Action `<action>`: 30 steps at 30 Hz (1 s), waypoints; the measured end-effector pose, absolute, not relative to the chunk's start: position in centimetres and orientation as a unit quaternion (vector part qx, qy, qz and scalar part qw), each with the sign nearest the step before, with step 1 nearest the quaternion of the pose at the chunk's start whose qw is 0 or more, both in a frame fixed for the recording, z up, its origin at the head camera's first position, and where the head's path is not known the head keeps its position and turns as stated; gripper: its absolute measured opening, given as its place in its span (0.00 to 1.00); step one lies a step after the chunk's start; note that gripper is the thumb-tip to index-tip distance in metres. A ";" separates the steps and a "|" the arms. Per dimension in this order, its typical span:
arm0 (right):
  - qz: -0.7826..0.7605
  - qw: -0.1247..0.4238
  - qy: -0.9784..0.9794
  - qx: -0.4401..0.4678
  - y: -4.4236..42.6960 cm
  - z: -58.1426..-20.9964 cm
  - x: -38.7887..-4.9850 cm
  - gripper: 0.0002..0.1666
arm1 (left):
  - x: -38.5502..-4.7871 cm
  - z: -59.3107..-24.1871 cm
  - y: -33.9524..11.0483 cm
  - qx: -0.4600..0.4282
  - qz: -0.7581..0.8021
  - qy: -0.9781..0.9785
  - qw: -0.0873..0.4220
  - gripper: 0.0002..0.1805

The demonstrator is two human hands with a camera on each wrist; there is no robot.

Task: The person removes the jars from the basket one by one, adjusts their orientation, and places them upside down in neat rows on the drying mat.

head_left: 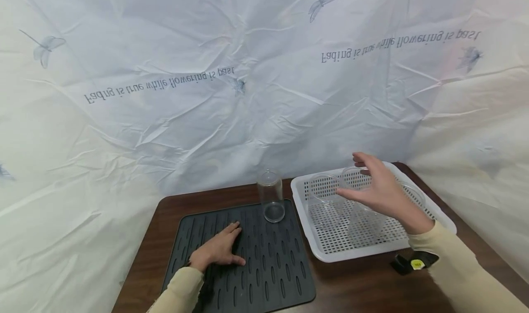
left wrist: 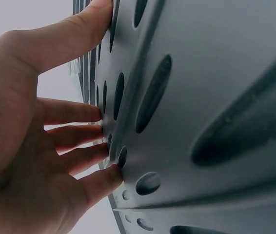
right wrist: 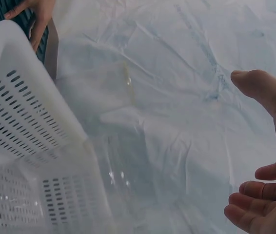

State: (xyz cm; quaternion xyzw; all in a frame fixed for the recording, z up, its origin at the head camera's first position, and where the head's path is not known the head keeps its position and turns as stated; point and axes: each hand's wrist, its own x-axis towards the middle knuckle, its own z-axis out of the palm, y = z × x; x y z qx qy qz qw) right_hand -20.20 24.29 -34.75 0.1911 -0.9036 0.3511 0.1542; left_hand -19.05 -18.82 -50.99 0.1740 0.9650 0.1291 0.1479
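Note:
My left hand (head_left: 219,248) rests on a dark grey drying mat (head_left: 264,258), its fingertips and thumb touching the slotted surface in the left wrist view. A clear glass (head_left: 270,193) stands upside down near the mat's back right corner. Over a white perforated basket (head_left: 330,256), my right hand (head_left: 382,191) hovers with thumb and fingers spread apart, holding nothing. Several clear glasses, one of them a glass (head_left: 325,191) at the basket's left, stand inside it; the right hand partly covers others. The right wrist view shows the basket wall (right wrist: 35,107) apart from that hand.
Everything sits on a brown wooden table (head_left: 144,262). Behind and at the sides hangs a wrinkled white sheet (head_left: 206,134) with printed text and dragonflies. A black strap with a yellow label (head_left: 417,264) is beside the right sleeve.

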 end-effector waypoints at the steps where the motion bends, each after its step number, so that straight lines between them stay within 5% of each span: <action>1: 0.349 0.158 -0.904 0.188 24.5 -34.9 -20.2 0.59 | -19.2 -51.0 -18.9 0.176 0.129 0.965 0.148 0.56; 30: 0.320 0.184 -0.918 0.142 26.0 -38.7 -20.6 0.58 | -23.2 -51.0 -21.1 0.196 0.124 0.961 0.149 0.56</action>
